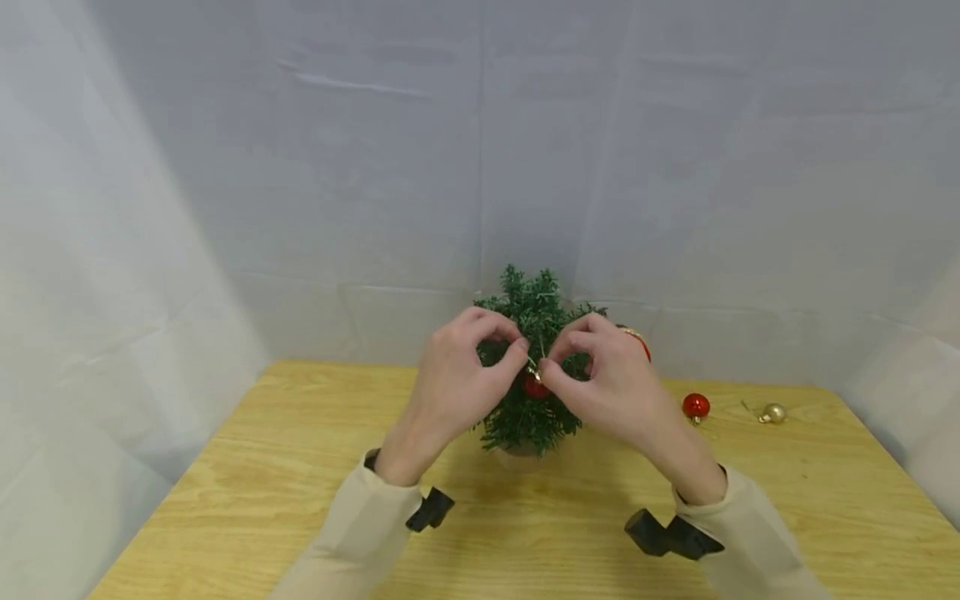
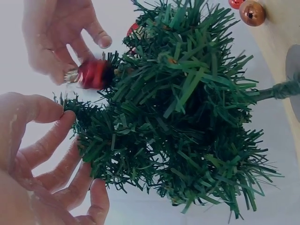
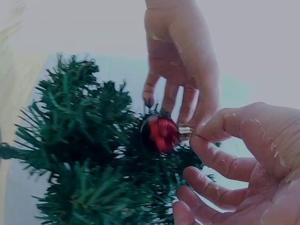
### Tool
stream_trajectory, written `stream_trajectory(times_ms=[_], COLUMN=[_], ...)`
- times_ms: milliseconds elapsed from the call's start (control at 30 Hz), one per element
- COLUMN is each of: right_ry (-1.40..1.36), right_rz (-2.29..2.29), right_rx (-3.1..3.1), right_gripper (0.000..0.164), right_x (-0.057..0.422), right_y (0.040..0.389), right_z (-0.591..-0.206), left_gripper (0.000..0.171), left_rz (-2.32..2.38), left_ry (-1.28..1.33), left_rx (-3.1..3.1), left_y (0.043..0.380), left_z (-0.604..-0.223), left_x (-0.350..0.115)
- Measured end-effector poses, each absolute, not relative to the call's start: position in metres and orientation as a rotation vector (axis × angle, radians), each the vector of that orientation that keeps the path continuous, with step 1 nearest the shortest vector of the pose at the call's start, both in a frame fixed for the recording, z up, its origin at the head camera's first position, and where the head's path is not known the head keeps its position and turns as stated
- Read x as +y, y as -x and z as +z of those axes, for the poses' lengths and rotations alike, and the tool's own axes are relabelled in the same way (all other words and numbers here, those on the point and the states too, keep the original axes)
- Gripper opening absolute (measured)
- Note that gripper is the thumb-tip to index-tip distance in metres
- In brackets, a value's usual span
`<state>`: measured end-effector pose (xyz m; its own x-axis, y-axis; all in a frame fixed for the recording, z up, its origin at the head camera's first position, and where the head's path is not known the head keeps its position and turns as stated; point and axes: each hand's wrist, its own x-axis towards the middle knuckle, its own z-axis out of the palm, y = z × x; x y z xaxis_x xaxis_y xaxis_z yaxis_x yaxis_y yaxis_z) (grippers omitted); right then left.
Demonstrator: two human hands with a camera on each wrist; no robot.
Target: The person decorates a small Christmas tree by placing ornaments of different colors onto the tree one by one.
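A small green artificial Christmas tree stands upright at the middle of the table. In front of its branches hangs a shiny red bauble with a gold cap, a thin loop of string rising from it. My left hand pinches the string between thumb and forefinger, just left of the bauble. From the other side my right hand also pinches the string, its fingertips close to the gold cap in the right wrist view. The other fingers of both hands are loosely bent beside the branches.
Another red bauble and a gold bauble lie on the wooden table at right. Partly hidden behind my right hand is a red item with gold trim. A pale cloth wall hangs behind the table.
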<state>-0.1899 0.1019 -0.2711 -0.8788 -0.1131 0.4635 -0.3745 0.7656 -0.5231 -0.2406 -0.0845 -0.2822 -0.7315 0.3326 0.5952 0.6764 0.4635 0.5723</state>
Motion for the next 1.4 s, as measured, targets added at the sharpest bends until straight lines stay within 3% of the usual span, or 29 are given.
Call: stream_trajectory(times_ms=[600, 967, 1400], right_ry=[-0.542, -0.648, -0.629], right_rz=[0.77, 0.856, 0.834], right_rx=[-2.353, -2.174, -2.11], right_gripper=[0.008, 0.009, 0.02], right_x=[0.101, 0.114, 0.153], right_y=[0.198, 0.198, 0.186], right_z=[-0.296, -0.305, -0.319], left_gripper=[0.008, 0.015, 0.043], left_rz=[-1.205, -1.185, -1.212], left_ry=[0.961, 0.87, 0.824], left_rx=[-2.21, -2.085, -2.333], left_y=[0.243, 0.257, 0.268], left_z=[-0.3, -0.308, -0.32], left_x=[-0.094, -0.109, -0.124])
